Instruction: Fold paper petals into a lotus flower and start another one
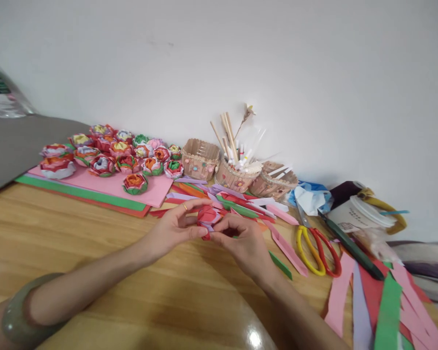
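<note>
Carefully, the fingers of the left hand [171,226] and of the right hand [243,238] are closed on the same thing, a small red and purple paper flower [208,215], which is held just above the counter [95,257]. The left thumb and fingers pinch it from its left side, and the right thumb and fingers meet it at the right and lower edge; probably the 2 pinches share the grip so that the layers do not open. Just behind the hands lie loose folded paper strips [241,210] in many colours, I think within short reach by purpose. To the left, finished-looking paper flowers [127,163] sit close together on a pink sheet [156,188], with green and orange-red sheets under it, perhaps to keep them in order and apart from the strips. Beyond the strips, 3 decorated baskets stand in a row near the wall [219,58]; the middle basket [233,181] keeps wooden sticks and pens standing, so they seem easy to take. At the right, scissors [299,239] with yellow and red handles lie with the handles toward the person, which looks convenient. Farther right are a white lidded cup [355,214] and long flat strips [387,311].
</note>
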The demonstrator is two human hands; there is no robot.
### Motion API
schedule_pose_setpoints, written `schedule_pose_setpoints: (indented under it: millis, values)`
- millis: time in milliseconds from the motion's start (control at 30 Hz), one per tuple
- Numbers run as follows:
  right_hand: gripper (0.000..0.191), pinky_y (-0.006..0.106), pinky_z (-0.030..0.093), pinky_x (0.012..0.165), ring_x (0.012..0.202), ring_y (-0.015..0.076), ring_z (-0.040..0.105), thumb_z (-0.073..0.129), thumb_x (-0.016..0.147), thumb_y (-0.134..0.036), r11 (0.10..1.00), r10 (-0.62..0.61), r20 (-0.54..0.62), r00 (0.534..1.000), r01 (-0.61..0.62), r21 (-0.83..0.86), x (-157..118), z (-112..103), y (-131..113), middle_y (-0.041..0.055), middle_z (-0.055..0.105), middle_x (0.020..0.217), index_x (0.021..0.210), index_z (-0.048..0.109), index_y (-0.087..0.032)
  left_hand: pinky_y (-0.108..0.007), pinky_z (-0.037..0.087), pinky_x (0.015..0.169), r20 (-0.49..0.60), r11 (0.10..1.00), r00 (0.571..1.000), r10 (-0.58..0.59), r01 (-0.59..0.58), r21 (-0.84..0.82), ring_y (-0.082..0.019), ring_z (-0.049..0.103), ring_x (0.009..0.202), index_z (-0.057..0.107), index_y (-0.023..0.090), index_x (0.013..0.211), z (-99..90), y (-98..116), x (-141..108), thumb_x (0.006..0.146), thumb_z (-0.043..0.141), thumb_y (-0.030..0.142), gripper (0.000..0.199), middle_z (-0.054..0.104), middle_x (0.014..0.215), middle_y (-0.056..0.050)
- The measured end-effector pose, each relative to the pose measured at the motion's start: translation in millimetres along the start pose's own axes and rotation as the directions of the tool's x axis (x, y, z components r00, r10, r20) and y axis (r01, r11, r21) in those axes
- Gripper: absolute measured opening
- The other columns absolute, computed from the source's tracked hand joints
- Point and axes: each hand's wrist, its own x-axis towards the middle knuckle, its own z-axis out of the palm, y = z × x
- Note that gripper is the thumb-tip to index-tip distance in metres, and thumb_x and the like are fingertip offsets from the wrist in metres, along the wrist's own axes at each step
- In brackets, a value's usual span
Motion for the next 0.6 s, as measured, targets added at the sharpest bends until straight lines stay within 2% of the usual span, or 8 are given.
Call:
schedule_pose_setpoints:
  millis: [233, 433, 600]
  values:
    - [0.012, 0.023, 0.042, 0.06, 0.065, 0.0119, 0.055, 0.059, 0.079, -0.018, 0.99, -0.142, 0.044, 0.989, 0.142, -0.001, 1.4, -2.6, 1.7, 0.0014, 0.063, 0.071, 0.073, 0.07, -0.019, -0.035, 0.044, 0.084, -0.082, 1.0, 0.997, -0.003, 0.003, -0.004, -0.02, 0.058, 0.095, 0.055, 0.024, 0.107, 0.8, -0.6, 2.4, 0.067, 0.07, 0.021, 0.043, 0.063, 0.099, -0.003]
    - [0.01, 0.021, 0.036, 0.051, 0.054, 0.0099, 0.05, 0.066, 0.073, -0.016, 0.988, -0.098, 0.004, 0.995, 0.098, -0.118, 1.8, -1.4, 0.7, -0.0008, 0.062, 0.06, 0.064, 0.068, -0.017, -0.036, 0.044, 0.085, -0.037, 1.0, 0.999, 0.004, -0.004, 0.005, -0.019, 0.059, 0.094, 0.056, 0.024, 0.107, 0.0, -1.0, 0.7, 0.069, 0.068, 0.022, 0.04, 0.062, 0.108, -0.005]
    - [0.01, 0.02, 0.038, 0.051, 0.054, 0.0099, 0.052, 0.066, 0.073, -0.014, 0.988, -0.081, 0.016, 0.997, 0.082, -0.132, 1.3, -0.8, 2.5, -0.0009, 0.064, 0.06, 0.063, 0.067, -0.017, -0.036, 0.045, 0.085, -0.014, 1.0, 1.0, 0.001, 0.0, 0.016, -0.02, 0.059, 0.096, 0.056, 0.025, 0.108, -1.4, -2.7, 1.1, 0.07, 0.067, 0.023, 0.039, 0.062, 0.11, -0.005]
